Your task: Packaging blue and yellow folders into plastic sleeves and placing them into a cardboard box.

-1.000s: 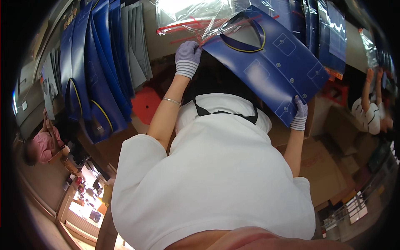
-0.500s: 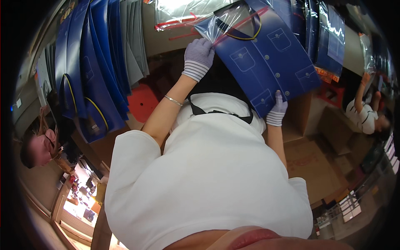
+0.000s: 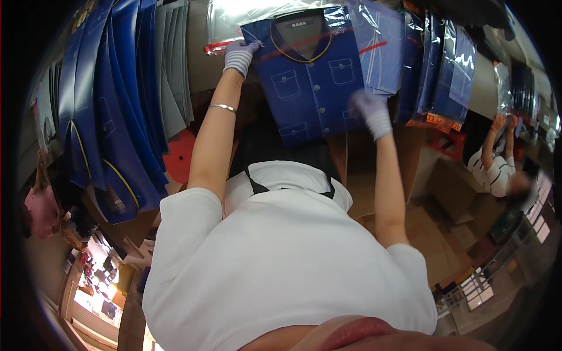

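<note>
The upper left corner of a folded blue shirt (image 3: 310,82) is being pinched by the gloved left hand (image 3: 239,54), its fingers closed on the edge of the clear plastic bag (image 3: 246,17) that is lying around the shirt's collar end. The gloved right hand (image 3: 370,112) is being held at the shirt's right edge; it is blurred, so it cannot be told whether it is gripping the fabric or only brushing it.

The shirt is being kept flat, collar upward, with its upper part already inside the bag and its lower hem apparently hanging free below the plastic. As a judgement, the bagging is being carried through its middle stage: the shirt is folded and partly sleeved, while the bottom is yet to be covered and the bag closed.

To the left of the shirt, a row of blue garments (image 3: 111,117) is hanging; to its right, packed shirts in clear bags (image 3: 439,70) are being stored. Further right of the shirt, another person (image 3: 497,169) is working with raised arms.
</note>
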